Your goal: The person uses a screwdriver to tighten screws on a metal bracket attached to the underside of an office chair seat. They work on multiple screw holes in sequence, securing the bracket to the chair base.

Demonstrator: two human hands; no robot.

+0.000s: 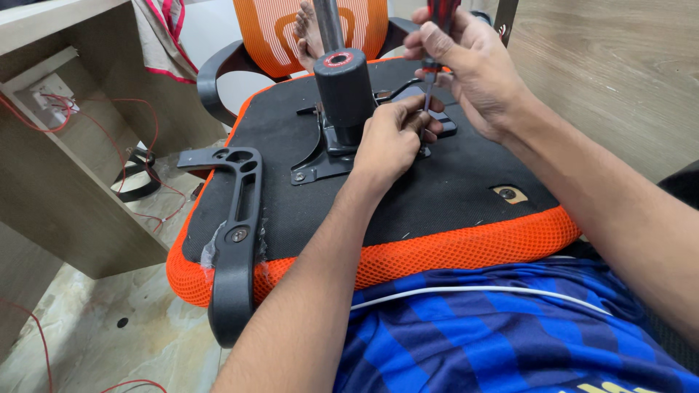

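Note:
An office chair lies upside down against my lap, its black seat underside (437,196) edged with orange mesh (451,251). A black gas cylinder (344,87) rises from the metal mechanism plate (320,164) at the seat's middle. My right hand (470,62) grips the red and black handle of a screwdriver (440,18), held upright. Its thin shaft runs down to the plate. My left hand (393,138) pinches the shaft near the tip, resting on the plate just right of the cylinder. The screw under the tip is hidden by my fingers.
A black armrest bracket (237,233) is bolted to the seat's left side. The orange mesh backrest (277,33) lies beyond. A wooden desk panel (65,182) with red wires (145,189) stands at left. A bare screw hole (508,193) shows at the seat's right.

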